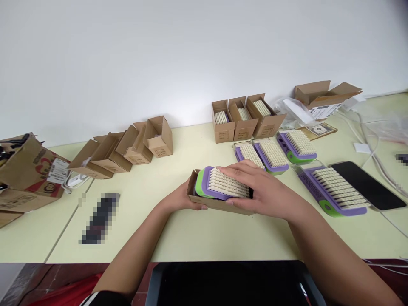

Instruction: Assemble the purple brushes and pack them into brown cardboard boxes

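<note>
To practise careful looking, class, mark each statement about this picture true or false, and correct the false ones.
1. The right hand lies on the white bristles of a purple-and-green scrubbing brush. True.
2. The left hand supports an open brown cardboard box holding that brush. True.
3. Four loose purple-and-green brushes lie left of the hands. False: they lie to the right.
4. The three brown cardboard boxes near the wall are closed. False: they are open, with white bristles showing.
5. A black smartphone lies beside the rightmost loose brush. True.
</note>
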The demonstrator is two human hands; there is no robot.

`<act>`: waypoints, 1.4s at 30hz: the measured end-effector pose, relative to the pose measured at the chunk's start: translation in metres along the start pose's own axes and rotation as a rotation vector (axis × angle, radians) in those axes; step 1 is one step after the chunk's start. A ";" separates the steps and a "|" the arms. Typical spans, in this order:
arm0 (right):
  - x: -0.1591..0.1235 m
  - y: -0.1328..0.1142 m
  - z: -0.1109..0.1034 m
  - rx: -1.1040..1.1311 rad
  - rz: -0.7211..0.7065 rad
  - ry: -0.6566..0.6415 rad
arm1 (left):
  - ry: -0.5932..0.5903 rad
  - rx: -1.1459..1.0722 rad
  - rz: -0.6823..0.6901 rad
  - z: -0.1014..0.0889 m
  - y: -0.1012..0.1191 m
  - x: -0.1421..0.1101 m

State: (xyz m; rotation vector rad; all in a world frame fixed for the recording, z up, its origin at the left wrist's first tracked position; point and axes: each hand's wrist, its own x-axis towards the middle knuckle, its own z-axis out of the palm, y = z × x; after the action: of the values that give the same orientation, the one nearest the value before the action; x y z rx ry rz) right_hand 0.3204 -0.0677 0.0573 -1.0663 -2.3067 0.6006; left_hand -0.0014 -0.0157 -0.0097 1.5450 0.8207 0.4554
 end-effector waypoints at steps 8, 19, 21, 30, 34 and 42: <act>0.002 -0.004 -0.003 -0.015 -0.093 0.005 | -0.024 -0.050 -0.021 0.000 -0.001 0.000; 0.026 -0.050 0.019 -0.199 -0.136 -0.155 | -0.055 -0.016 0.086 -0.001 0.001 0.002; 0.031 -0.048 0.029 -0.224 -0.073 -0.222 | -0.047 0.000 0.094 -0.001 -0.001 0.001; 0.044 -0.049 0.024 -0.085 0.078 -0.399 | -0.057 -0.046 0.118 -0.001 0.004 -0.003; 0.036 -0.045 0.010 -0.038 0.039 -0.309 | -0.064 -0.061 0.140 0.000 0.004 -0.003; -0.005 0.012 0.010 0.127 -0.154 0.443 | 0.050 -0.089 0.220 -0.005 -0.024 -0.010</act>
State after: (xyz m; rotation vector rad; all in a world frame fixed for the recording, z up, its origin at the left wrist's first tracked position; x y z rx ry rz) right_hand 0.3234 -0.0667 0.0413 -0.8523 -1.9154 0.3965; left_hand -0.0169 -0.0202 -0.0307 1.5530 0.6617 0.6846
